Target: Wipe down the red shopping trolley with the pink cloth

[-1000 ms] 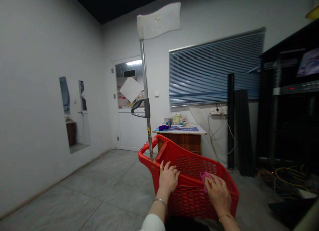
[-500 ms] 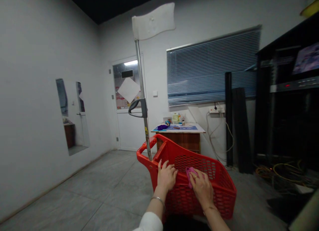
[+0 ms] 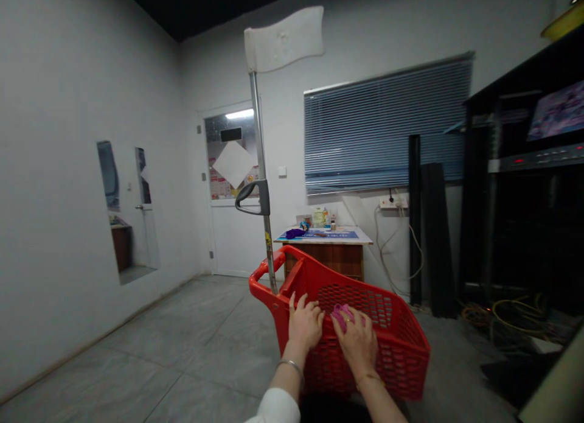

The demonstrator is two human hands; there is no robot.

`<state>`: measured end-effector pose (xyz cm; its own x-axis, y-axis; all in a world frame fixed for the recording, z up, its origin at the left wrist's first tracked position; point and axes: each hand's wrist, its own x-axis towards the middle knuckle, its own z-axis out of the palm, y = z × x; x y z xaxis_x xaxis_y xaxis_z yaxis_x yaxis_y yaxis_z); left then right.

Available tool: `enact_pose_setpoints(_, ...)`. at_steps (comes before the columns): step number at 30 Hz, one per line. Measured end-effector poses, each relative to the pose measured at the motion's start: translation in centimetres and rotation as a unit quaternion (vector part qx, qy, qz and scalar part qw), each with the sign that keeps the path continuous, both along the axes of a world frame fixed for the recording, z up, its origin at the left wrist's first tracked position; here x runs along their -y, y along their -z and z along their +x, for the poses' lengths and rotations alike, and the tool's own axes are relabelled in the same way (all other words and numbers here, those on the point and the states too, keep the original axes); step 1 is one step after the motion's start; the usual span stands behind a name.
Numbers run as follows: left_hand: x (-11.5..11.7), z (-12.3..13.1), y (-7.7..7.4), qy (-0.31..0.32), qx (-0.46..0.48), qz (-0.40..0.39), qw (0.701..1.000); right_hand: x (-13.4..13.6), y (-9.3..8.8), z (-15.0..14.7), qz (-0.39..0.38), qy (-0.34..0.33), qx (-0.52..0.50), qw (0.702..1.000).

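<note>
A red plastic shopping cart (image 3: 387, 350) with perforated sides stands right in front of me. My left hand (image 3: 305, 325) grips its near top rim, with the fingers curled over the edge and a bangle on the wrist. To the right of it, my right hand (image 3: 358, 338) holds a bunched pink cloth (image 3: 340, 316) against the same rim; part of the cloth is hidden under my fingers. From the cart's handle end rises a metal pole (image 3: 259, 131) with a grey grip (image 3: 253, 198) and a white flag-shaped panel (image 3: 285, 39) on top.
Behind the cart is a table (image 3: 358, 235) with a purple cloth (image 3: 294, 233) and small bottles. A white door (image 3: 232, 240) is at the back and a mirror (image 3: 125, 210) hangs on the left wall. Dark equipment racks and loose cables (image 3: 515, 316) lie to the right.
My right hand has slid left along the rim with the pink cloth, closer to my left hand. The left hand keeps its place on the cart. The view has shifted slightly.
</note>
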<state>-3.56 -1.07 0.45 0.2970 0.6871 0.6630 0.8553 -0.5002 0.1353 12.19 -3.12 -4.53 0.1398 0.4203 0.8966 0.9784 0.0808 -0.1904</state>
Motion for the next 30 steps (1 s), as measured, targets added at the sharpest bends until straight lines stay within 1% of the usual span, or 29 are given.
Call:
enact_pose_setpoints(2, 0.1, -0.2, -0.1, 0.006, -0.005, -0.002, 1.0, 0.1, -0.2, -0.6, -0.001, -0.01, 0.007, 1.0)
enact_pose_setpoints(4, 0.1, -0.5, -0.3, 0.01, -0.009, -0.002, 1.0, 0.4, 0.1, 0.8, -0.006, -0.018, 0.019, 1.0)
enact_pose_setpoints(6, 0.1, -0.6, -0.3, 0.011, -0.01, -0.003, 1.0, 0.6, 0.9, 3.9, -0.013, -0.013, 0.027, 0.999)
enact_pose_setpoints(8, 0.0, -0.7, -0.3, 0.009, -0.009, -0.004, 1.0, 0.8, 2.1, 7.7, -0.018, -0.005, 0.03, 0.999)
enact_pose_setpoints(10, -0.1, -0.6, -0.2, 0.007, -0.009, -0.006, 1.0, 1.0, 3.1, 11.1, -0.02, -0.015, 0.036, 0.999)
enact_pose_setpoints(12, -0.1, -0.4, -0.2, 0.005, -0.01, -0.006, 1.0, 1.0, 3.7, 13.0, -0.013, -0.019, 0.035, 0.999)
enact_pose_setpoints(13, -0.1, -0.3, -0.1, 0.003, -0.01, -0.006, 1.0, 1.0, 3.8, 13.1, -0.004, -0.011, 0.025, 1.0)
enact_pose_setpoints(15, -0.1, -0.1, -0.2, -0.001, -0.011, -0.005, 1.0, 0.7, 3.3, 11.6, 0.015, 0.013, 0.002, 1.0)
enact_pose_setpoints(17, 0.0, 0.0, -0.3, -0.004, -0.013, -0.005, 1.0, 0.3, 2.4, 8.3, 0.022, 0.01, -0.001, 1.0)
enact_pose_setpoints(20, 0.1, -0.1, -0.4, -0.004, -0.017, -0.008, 1.0, -0.4, 1.0, 3.1, 0.021, -0.039, 0.024, 0.999)
enact_pose_setpoints(22, 0.0, -0.3, -0.4, 0.0, -0.021, -0.01, 1.0, -0.8, 0.6, 1.3, 0.026, -0.051, 0.033, 0.998)
enact_pose_setpoints(23, 0.0, -0.4, -0.4, 0.003, -0.022, -0.011, 1.0, -0.8, 0.6, 1.2, 0.028, -0.054, 0.038, 0.997)
enact_pose_setpoints(25, 0.0, -0.6, -0.4, 0.007, -0.022, -0.013, 1.0, -0.7, 1.1, 2.5, 0.023, -0.057, 0.051, 0.997)
enact_pose_setpoints(30, -0.2, -0.5, -0.1, 0.01, -0.018, -0.011, 1.0, 0.3, 2.9, 9.0, -0.012, -0.029, 0.048, 0.998)
